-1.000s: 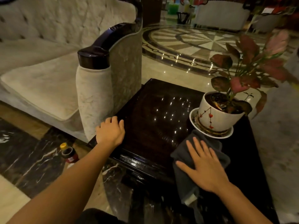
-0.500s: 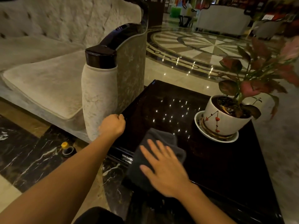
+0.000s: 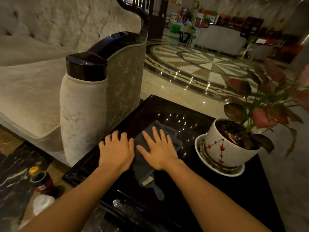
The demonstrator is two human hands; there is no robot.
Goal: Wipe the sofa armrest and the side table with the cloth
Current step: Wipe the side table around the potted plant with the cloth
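Observation:
A dark grey cloth [image 3: 143, 169] lies on the glossy dark side table [image 3: 167, 109], near its left front part. My right hand [image 3: 158, 150] presses flat on the cloth with fingers spread. My left hand [image 3: 116, 150] rests flat on the table top right beside it, its edge touching the cloth. The sofa armrest [image 3: 88, 66], dark polished wood over pale velvet, stands just left of the table.
A white pot with a red-leaved plant [image 3: 229, 144] sits on a saucer at the table's right side. On the marble floor at lower left stand a red-labelled bottle [image 3: 41, 180] and a white object [image 3: 43, 203]. More sofas stand far behind.
My right hand has slid the cloth leftward across the table, from beside the pot to next to my left hand. My left hand has opened flat on the table edge.

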